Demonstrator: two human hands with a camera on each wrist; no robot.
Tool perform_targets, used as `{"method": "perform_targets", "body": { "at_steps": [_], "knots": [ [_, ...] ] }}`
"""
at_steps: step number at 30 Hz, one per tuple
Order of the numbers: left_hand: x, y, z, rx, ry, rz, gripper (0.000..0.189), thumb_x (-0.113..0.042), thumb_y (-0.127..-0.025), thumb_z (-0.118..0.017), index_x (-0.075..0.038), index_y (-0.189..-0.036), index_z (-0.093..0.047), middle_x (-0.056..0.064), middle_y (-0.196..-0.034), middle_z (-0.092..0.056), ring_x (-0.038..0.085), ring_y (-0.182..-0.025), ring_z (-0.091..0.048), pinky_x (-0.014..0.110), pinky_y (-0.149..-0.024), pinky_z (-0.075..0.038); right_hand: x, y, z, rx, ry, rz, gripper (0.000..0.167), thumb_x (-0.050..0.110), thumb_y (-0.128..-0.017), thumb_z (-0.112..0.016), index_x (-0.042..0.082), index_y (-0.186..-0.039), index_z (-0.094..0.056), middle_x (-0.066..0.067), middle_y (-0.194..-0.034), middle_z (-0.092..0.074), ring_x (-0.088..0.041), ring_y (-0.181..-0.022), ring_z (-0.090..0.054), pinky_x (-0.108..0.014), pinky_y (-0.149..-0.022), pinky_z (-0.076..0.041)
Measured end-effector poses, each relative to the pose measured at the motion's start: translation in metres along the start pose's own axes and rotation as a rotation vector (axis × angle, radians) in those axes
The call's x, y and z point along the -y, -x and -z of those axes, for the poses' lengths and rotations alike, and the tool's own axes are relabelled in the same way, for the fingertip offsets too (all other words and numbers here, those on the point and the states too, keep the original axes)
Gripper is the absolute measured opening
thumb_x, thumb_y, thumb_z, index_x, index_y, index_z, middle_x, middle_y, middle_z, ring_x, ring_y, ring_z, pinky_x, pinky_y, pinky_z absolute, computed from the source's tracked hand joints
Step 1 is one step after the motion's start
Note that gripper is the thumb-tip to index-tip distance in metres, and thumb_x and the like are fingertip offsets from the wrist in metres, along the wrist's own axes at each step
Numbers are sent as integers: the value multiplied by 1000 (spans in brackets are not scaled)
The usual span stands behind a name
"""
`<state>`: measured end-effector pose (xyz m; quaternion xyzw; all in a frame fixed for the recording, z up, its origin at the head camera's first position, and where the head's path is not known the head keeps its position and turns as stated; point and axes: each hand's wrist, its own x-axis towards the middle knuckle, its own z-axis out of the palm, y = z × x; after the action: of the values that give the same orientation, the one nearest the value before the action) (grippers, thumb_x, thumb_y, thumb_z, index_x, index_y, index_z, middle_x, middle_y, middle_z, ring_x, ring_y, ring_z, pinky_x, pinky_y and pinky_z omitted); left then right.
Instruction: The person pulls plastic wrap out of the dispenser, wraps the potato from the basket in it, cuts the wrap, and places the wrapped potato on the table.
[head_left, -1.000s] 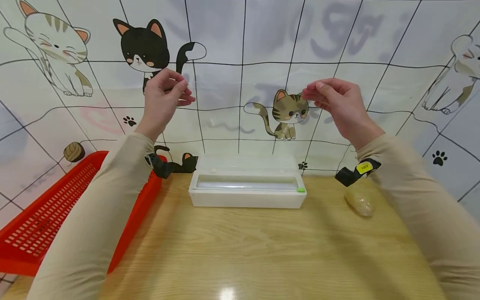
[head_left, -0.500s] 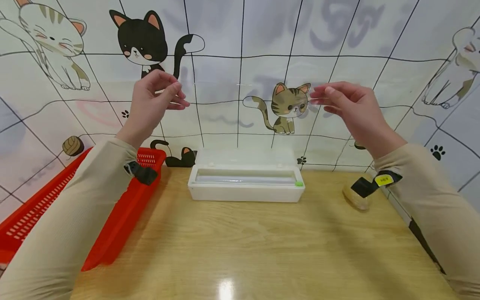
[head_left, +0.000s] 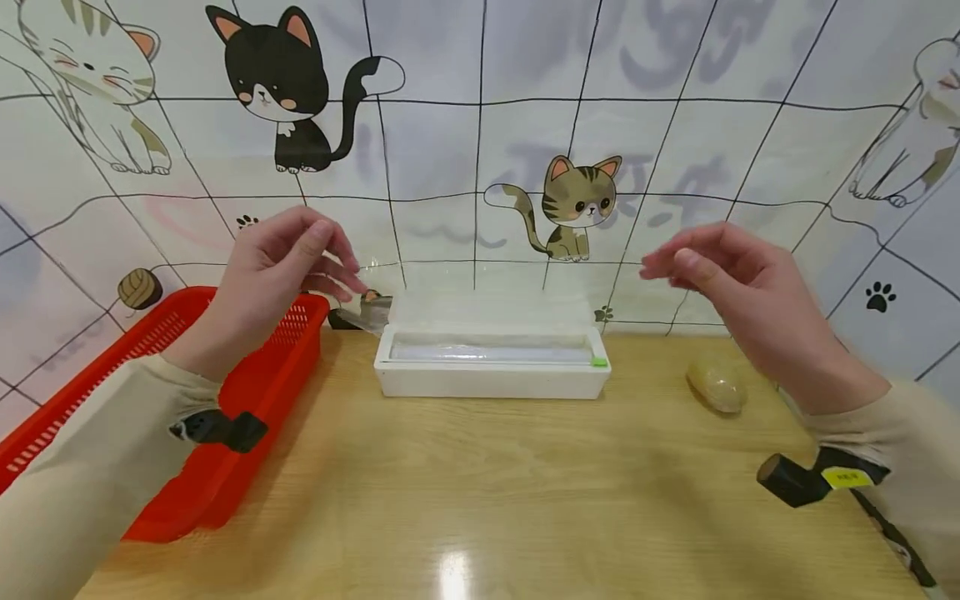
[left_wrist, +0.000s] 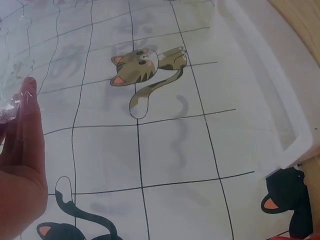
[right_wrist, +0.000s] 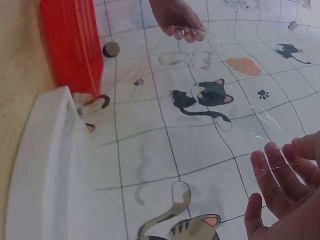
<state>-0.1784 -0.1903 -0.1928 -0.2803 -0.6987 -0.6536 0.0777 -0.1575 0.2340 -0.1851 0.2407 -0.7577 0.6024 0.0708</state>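
Note:
A transparent sheet of cling film (right_wrist: 265,117) spans the space between my hands, faint except for its glints. My left hand (head_left: 281,271) pinches one side, where crinkled film shows by the fingertips in the left wrist view. The other side is pinched by my right hand (head_left: 757,304), with film across its fingers in the right wrist view. Below and between the hands stands a white cling film dispenser (head_left: 491,383), its lid (head_left: 491,308) raised and a roll (head_left: 487,352) inside. In the head view most of the sheet is too clear to trace.
A red plastic basket (head_left: 213,500) stands at the left, under my left forearm. On the table (head_left: 480,475) at the right lies a yellowish oval thing (head_left: 717,385) with a glossy, film-like surface. Behind the dispenser rises a wall sheet printed with cats (head_left: 577,208).
Both hands have come down and nearer to me, and spread farther apart, bringing the cling film along. The dispenser and the oval thing stay in place; the head view has tilted slightly.

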Motion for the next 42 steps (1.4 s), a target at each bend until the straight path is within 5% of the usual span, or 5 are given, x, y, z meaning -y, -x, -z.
{"method": "perform_targets", "body": {
  "at_steps": [7,11,20,27,42],
  "knots": [
    [3,41,-14,78,44,40,20,-3,-102,-41,10,-97,-56,20,-81,-63,28,-68,-65,32,-64,-56,-24,39,-14,180,-146,-87,15,-1,-101,-44,-5,-110,-55,-16,-102,-64,-24,-97,-64,-26,-89,-48],
    [16,67,-19,172,94,95,21,0,-103,-36,2,-101,-57,17,-83,-64,27,-68,-65,34,-61,-55,-34,62,-16,332,-75,-22,21,-14,-96,-42,-3,-107,-57,-14,-95,-65,-25,-84,-67,-31,-78,-53],
    [51,121,-31,540,137,197,26,7,-102,-30,-1,-105,-54,14,-85,-62,26,-70,-65,40,-62,-56,-47,103,-26,612,107,137,38,-18,-87,-56,14,-107,-58,4,-95,-65,-13,-83,-64,-27,-72,-52],
    [83,153,-44,764,-120,145,20,-4,-102,-44,-12,-100,-62,0,-76,-62,4,-72,-58,23,-64,-51,-72,133,-32,846,155,46,25,2,-96,-56,23,-111,-58,12,-104,-63,-5,-90,-59,-27,-73,-51],
    [125,184,-69,849,-505,43,7,-15,-93,-65,-17,-93,-72,-19,-85,-58,-6,-78,-51,14,-69,-44,-126,168,-51,896,103,-148,17,12,-99,-55,20,-110,-64,13,-102,-63,-1,-90,-56,-26,-73,-48]
  ]
}}
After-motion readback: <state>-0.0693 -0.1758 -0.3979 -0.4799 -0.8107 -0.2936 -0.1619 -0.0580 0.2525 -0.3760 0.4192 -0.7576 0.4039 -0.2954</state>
